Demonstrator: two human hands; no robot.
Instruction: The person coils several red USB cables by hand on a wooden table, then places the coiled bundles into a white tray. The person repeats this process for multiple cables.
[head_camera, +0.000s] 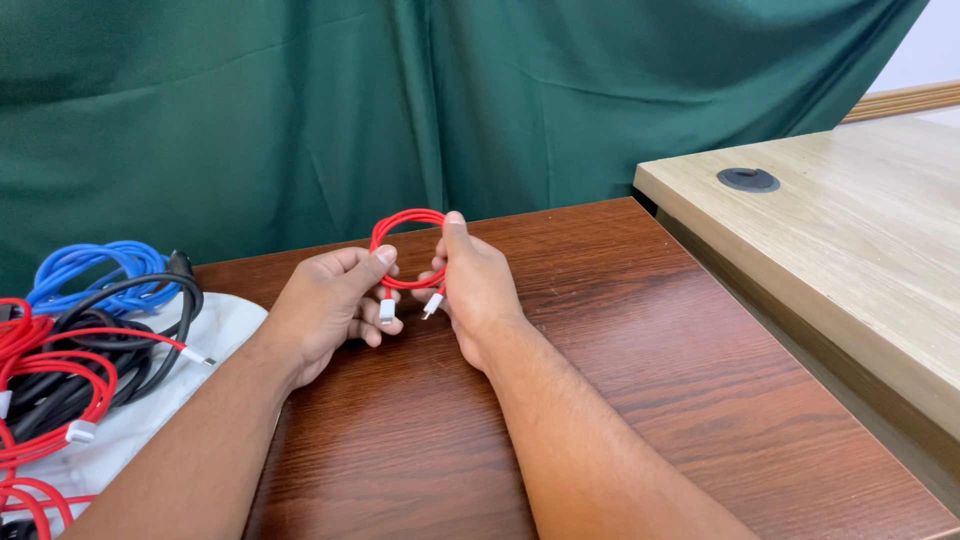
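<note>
Head view: both hands meet over the middle of the dark wooden table (640, 400), holding a small red cable coil (408, 222) between them. The left hand (330, 300) has its thumb bent over the near left side of the loop and its fingers curled under, pinching the strands. The right hand (475, 285) stands upright on the right of the coil, fingers pressed together around the bundle and the thumb pointing up along it. Two white plugs hang below the loop: one plug (387, 311) by the left fingers, the other plug (431, 306) just beside the right palm.

At the far left, a tangle of cables lies on a white cloth (225, 325): a blue cable (95, 265) farthest back, a black cable (150, 330) over it, and more red cables (50, 380) nearer. A green curtain (400, 100) hangs behind, and a lighter desk (850, 230) stands to the right.

To hold the coil well, I judge that the loops should stay stacked evenly under both pinches, with the two plug ends kept short and together so no turn slips free.
</note>
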